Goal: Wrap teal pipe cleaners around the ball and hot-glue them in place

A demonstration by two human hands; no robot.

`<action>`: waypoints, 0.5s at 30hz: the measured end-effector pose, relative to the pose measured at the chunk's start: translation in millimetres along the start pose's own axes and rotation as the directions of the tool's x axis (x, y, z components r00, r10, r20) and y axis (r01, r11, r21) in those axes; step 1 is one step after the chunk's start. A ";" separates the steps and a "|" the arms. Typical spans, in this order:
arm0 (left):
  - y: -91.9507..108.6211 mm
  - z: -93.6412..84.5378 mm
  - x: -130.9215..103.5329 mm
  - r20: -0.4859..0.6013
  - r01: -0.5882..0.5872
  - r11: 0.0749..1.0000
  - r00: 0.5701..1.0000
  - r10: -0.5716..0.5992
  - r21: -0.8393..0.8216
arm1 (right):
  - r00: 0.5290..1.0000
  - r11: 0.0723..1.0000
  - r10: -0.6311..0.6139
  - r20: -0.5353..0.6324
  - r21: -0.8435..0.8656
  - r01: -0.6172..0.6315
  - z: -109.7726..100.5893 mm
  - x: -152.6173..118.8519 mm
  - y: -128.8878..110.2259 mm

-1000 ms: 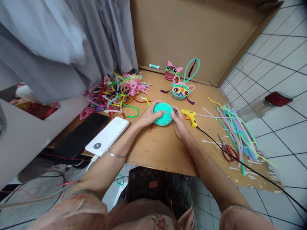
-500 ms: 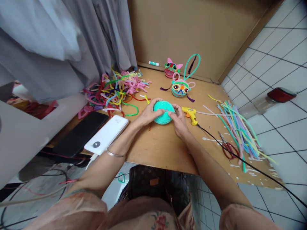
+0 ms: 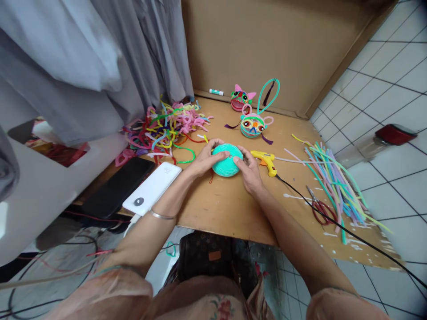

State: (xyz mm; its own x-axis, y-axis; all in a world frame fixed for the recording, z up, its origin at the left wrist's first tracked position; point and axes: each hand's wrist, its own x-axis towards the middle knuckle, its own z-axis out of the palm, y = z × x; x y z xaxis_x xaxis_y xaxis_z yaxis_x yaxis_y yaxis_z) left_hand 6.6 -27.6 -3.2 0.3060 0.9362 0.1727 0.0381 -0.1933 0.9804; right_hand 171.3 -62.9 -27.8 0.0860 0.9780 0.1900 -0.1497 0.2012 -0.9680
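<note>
The wooden surface (image 3: 216,209) spreads beneath both hands and out to either side of them. Beyond and to the left of the left hand lies a tangled heap of bent, fuzzy, many-coloured stems (image 3: 167,129); well to the right of the right hand is a bundle of straight pastel stems (image 3: 336,182). A black slab (image 3: 116,189) and, nearer, a white power bank (image 3: 153,186) sit left of the left hand. The left hand (image 3: 207,158) and right hand (image 3: 249,170) together grasp a turquoise disc (image 3: 225,166) between them, thumbs on its upper face. A looped animal-face figure (image 3: 252,126) stands beyond the right hand, a yellow glue gun (image 3: 268,161) just right of it, red-handled scissors (image 3: 322,209) farther right. Farthest beyond the hands lies a small white-and-green tube (image 3: 216,92).
</note>
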 end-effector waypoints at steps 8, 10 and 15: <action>-7.3 -4.0 1.3 0.031 0.014 0.997 0.999 -0.017 0.076 | 1.000 1.000 -0.009 -0.012 0.013 0.010 -0.1 2.3 0.6; -8.5 -4.5 1.3 0.057 0.029 0.999 0.998 -0.032 0.046 | 1.000 1.000 0.000 -0.010 0.014 0.000 0.2 2.4 -0.5; -3.8 -3.0 -0.4 0.077 0.088 0.996 0.993 -0.089 0.015 | 1.000 1.000 0.007 0.003 0.006 -0.007 0.5 0.8 -2.4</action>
State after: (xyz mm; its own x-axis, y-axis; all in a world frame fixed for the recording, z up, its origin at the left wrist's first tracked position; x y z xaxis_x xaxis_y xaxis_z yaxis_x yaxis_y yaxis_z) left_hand 3.5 -26.4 -6.7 0.3741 0.9242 0.0767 0.0794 -0.1143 0.9903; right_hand 171.3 -62.6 -25.3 0.0823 0.9795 0.1837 -0.1557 0.1947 -0.9684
